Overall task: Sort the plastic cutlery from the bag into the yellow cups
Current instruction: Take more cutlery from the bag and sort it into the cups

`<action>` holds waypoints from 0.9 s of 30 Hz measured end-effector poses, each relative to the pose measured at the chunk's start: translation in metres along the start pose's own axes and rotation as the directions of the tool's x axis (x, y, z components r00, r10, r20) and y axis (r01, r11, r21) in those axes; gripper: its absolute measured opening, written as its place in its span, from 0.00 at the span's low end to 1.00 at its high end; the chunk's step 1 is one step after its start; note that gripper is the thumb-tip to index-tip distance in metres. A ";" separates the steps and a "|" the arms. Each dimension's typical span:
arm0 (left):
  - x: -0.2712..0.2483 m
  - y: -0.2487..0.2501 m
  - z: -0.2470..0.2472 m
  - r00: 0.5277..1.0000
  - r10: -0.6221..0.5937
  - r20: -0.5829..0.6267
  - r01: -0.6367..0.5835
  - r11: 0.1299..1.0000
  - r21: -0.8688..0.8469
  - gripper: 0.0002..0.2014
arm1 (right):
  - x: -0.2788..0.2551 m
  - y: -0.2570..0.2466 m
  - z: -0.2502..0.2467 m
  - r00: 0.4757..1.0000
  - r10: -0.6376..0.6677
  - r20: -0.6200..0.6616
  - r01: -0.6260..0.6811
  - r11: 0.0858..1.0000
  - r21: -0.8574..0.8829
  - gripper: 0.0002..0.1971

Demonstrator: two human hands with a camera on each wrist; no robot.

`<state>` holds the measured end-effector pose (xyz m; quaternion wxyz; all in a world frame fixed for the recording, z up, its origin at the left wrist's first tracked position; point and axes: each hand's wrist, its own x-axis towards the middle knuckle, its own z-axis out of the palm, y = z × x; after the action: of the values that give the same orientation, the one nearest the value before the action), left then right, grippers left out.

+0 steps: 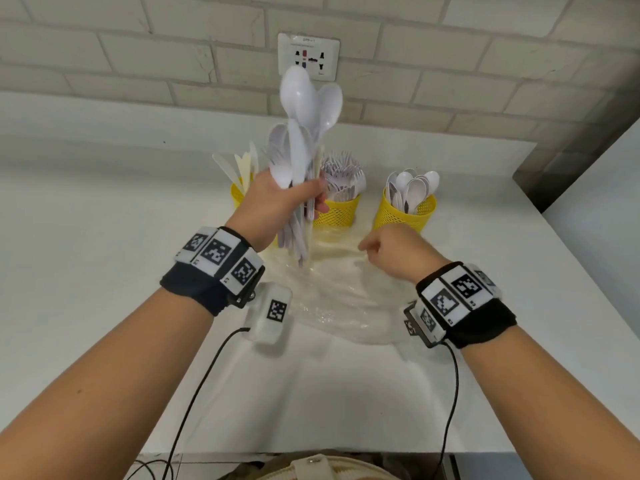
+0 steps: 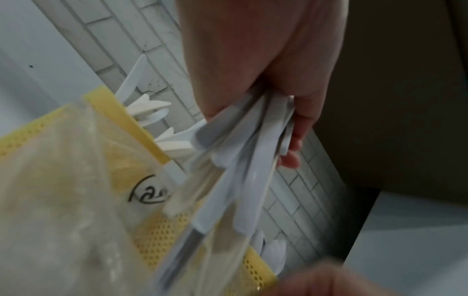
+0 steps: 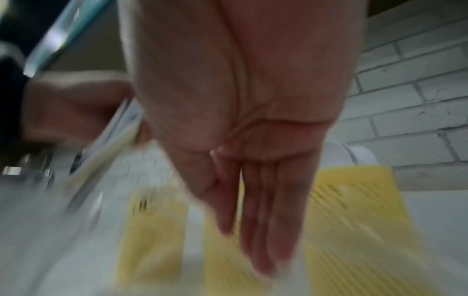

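My left hand (image 1: pixel 277 202) grips a loose bundle of spoons (image 1: pixel 301 133) above the bag (image 1: pixel 339 299); my right hand (image 1: pixel 391 251) hangs empty, fingers relaxed. The bundle could splay and drop spoons, toppling the cups (image 1: pixel 408 211).

It looks like a pantry or break-room corner: a plain white desk (image 1: pixel 104 237) set against a white-painted brick wall (image 1: pixel 104 46) with a multi-standard power socket (image 1: pixel 308 57), and yellow mesh cups (image 1: pixel 408 211) stocked with disposable plastic cutlery (image 1: pixel 412 185).

bag (image 2: pixel 76 200): black script print, unreadable | outlet plate (image 1: pixel 308 57): label too small
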<state>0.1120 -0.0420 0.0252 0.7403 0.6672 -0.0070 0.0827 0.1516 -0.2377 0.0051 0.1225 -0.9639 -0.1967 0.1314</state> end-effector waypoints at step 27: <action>-0.002 -0.030 0.012 0.905 -0.197 0.378 0.157 0.979 0.134 0.07 | 0.022 -0.046 -0.052 0.957 0.079 -0.280 0.288 -0.115 0.951 0.04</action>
<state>0.1151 -0.0573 -0.0033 0.6941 0.7044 -0.0893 -0.1187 0.1708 -0.1978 0.0626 0.8305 -0.5395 -0.0928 0.1028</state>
